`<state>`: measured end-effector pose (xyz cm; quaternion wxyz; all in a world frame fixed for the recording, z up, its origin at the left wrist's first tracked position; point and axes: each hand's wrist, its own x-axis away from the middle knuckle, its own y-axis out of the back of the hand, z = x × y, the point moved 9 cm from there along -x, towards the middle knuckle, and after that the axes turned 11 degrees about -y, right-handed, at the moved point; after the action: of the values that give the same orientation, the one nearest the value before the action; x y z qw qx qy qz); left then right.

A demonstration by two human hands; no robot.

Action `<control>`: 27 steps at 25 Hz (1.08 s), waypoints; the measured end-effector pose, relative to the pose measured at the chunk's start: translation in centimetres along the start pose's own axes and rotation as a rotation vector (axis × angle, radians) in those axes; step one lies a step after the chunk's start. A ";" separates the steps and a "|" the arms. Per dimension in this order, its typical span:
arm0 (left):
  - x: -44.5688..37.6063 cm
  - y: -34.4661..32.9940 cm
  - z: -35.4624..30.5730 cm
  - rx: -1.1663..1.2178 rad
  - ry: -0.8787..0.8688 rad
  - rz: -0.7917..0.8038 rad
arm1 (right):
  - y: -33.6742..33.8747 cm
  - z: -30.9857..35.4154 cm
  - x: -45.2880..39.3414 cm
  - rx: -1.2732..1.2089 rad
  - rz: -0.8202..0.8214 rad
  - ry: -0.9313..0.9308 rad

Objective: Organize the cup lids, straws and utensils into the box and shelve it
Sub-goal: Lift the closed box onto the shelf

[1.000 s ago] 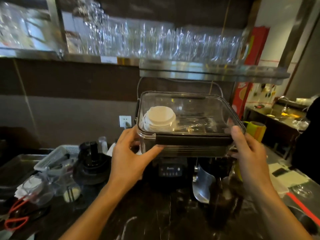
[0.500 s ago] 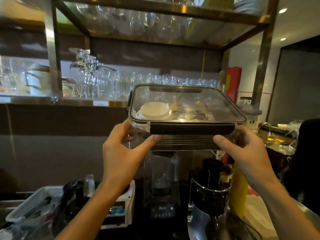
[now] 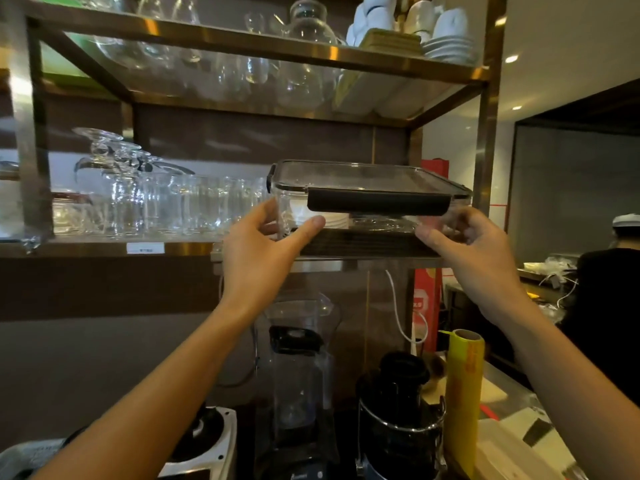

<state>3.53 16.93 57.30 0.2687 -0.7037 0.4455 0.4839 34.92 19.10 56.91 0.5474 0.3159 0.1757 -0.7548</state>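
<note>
Box [image 3: 367,188]: clear, lidded, dark latch across its near face. It sits at the shelf's [image 3: 363,261] front edge, at centre frame. Whether its base rests fully on the shelf or is partly carried, I cannot tell. White lids [image 3: 329,216] show faintly through the near wall at the box's 8 o'clock corner; straws and utensils cannot be made out.

Left hand [image 3: 256,258]: at the box's 8 o'clock, thumb pressed under the latch, fingers wrapped round the left wall, clamped on the box.

Right hand [image 3: 474,251]: at the box's 4 o'clock, fingers curled against the lower right corner, gripping the box.

Glasses [image 3: 156,206]: a close row on the same level, at the box's 9 o'clock, the nearest just beside its left wall.

Blender [image 3: 298,358]: on the counter at 6 o'clock, directly below the shelf edge. A dark jug [image 3: 401,403] and yellow roll [image 3: 464,393] stand at 5 o'clock.

Risks, as judged:
- Box released early, with much of its base overhanging: it tips forward and falls on the blender or jug.
- Box pushed in askew to the left: its wall knocks the nearest glasses, which may topple in a row.
- Left fingers caught between box wall and glasses as it slides back.
- Latch not seated: a drop would spill the contents.
</note>
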 end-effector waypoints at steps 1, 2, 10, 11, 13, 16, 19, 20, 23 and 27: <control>-0.6 -1.1 0.5 0.014 0.012 0.018 | 0.2 -0.6 -1.2 0.011 -0.007 -0.010; -1.2 -2.3 1.2 0.029 0.023 0.036 | 0.6 -1.4 -2.4 0.016 -0.013 -0.018; -4.3 -9.4 5.9 0.047 0.083 0.143 | 2.0 -6.4 -9.7 0.055 -0.034 -0.093; -4.4 -10.2 6.4 0.037 0.083 0.160 | 2.2 -7.1 -10.3 0.073 -0.038 -0.093; -4.4 -11.2 7.4 0.007 0.079 0.170 | 2.1 -8.0 -11.3 0.104 -0.029 -0.082; -4.5 -12.1 8.3 -0.022 0.079 0.166 | 1.6 -9.3 -12.3 0.110 -0.009 -0.092; -4.7 -13.0 8.8 -0.067 0.052 0.181 | 1.7 -10.6 -13.2 0.132 -0.012 -0.094; -4.8 -13.3 9.0 -0.085 0.045 0.193 | 1.7 -10.9 -13.4 0.124 -0.006 -0.096; -5.4 -14.1 9.5 -0.142 0.025 0.221 | 1.6 -11.6 -14.2 0.125 0.043 -0.100; -5.8 -15.2 10.2 -0.183 0.026 0.257 | 1.8 -13.1 -15.0 0.135 0.099 -0.128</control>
<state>11.69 34.29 57.86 0.1335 -0.6685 0.4894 0.5439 43.35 37.25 57.44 0.5716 0.3118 0.0732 -0.7554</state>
